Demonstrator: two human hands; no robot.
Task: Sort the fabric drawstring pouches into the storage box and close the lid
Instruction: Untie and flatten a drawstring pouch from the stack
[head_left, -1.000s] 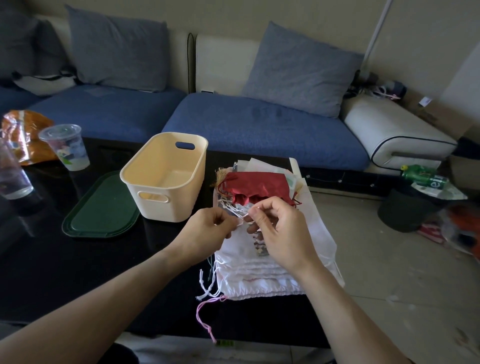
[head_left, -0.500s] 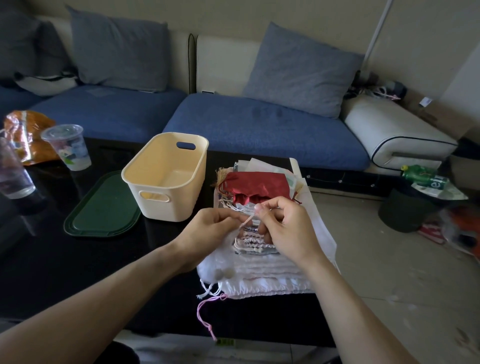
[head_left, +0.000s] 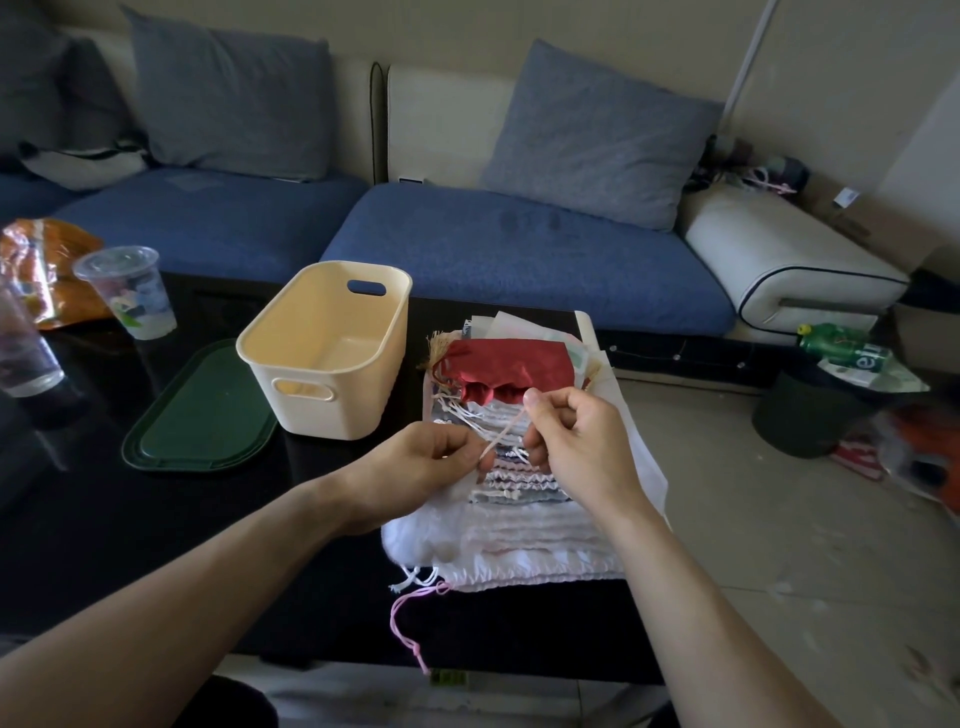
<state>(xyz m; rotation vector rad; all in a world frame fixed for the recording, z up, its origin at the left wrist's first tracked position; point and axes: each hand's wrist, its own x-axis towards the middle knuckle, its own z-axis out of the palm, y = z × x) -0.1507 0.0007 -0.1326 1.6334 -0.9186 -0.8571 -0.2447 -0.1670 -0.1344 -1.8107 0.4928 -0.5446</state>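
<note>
Pinching one pale drawstring (head_left: 503, 435) between both hands (head_left: 426, 467) (head_left: 576, 441) over stacked, crumpled pouches (head_left: 514, 540).

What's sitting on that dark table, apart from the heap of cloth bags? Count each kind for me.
Cream plastic storage box: 1
Dark green plastic lid: 1
Clear plastic cup with lid: 1
Crumpled orange snack bag: 1
Clear drinking glass, partly cut off: 1
Total: 5
</note>
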